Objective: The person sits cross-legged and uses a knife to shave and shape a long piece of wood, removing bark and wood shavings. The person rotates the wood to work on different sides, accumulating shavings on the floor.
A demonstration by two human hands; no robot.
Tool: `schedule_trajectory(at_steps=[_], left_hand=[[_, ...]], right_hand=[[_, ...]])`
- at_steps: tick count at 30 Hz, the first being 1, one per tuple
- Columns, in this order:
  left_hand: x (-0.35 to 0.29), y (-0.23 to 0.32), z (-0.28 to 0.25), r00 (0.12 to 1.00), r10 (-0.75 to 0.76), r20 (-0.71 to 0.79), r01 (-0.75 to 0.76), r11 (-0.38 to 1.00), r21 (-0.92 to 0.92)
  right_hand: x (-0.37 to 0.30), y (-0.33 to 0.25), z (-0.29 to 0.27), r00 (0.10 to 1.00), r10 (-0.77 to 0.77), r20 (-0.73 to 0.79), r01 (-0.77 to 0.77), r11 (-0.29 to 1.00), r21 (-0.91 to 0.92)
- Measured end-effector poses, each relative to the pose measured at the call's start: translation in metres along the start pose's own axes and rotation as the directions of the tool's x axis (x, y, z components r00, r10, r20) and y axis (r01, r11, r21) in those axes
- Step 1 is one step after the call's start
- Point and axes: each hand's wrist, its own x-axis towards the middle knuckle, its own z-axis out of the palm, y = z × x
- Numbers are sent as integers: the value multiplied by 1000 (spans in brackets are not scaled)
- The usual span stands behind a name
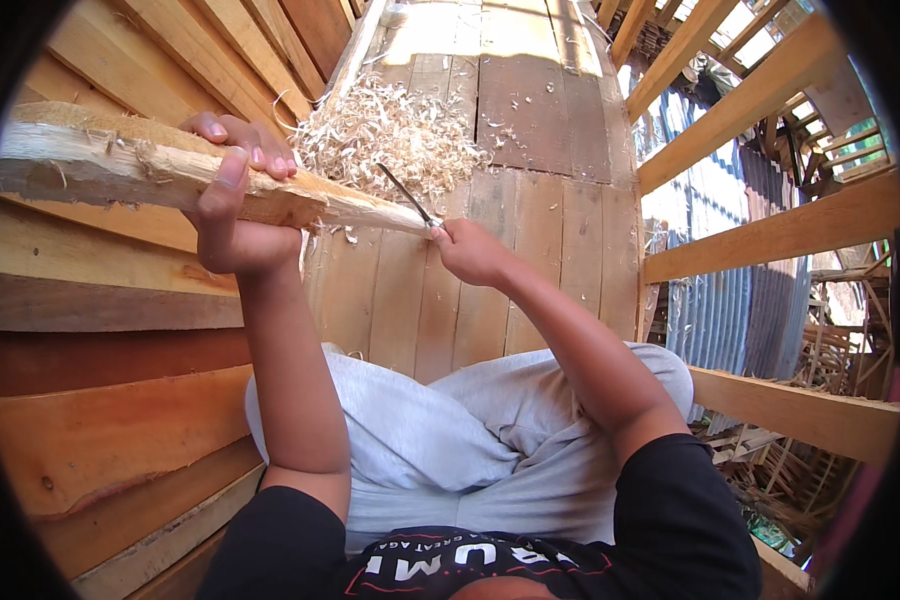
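A long, roughly carved length of wood (110, 165) comes in from the left and tapers to a pale, narrow end near the middle of the view. My left hand (238, 205) is wrapped round its thicker part, thumb on the near side and fingers over the far side. At the tapered end, my right hand (465, 250) is closed on a knife; the handle is hidden in the fist. Its thin dark blade (405, 192) points up and left, crossing close by the wood's tip. Whether the edge touches the wood I cannot tell.
Curled wood shavings (395, 140) lie heaped on the plank floor (540, 215) beyond the wood. A plank wall (120, 430) stands close on my left. Wooden rails (770, 240) run along the right, with corrugated metal sheets (710, 310) below them. My crossed legs (420, 420) are in front.
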Motion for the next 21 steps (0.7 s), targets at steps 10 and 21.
schedule_trajectory(at_steps=[10, 21], left_hand=[[2, 3, -5, 996, -15, -92, 18, 999, 30], [-2, 3, 5, 1000, 11, -5, -11, 1000, 18]], right_hand=[[2, 4, 12, 996, -57, -69, 48, 991, -126], [-21, -43, -7, 992, -129, -1, 129, 991, 40]])
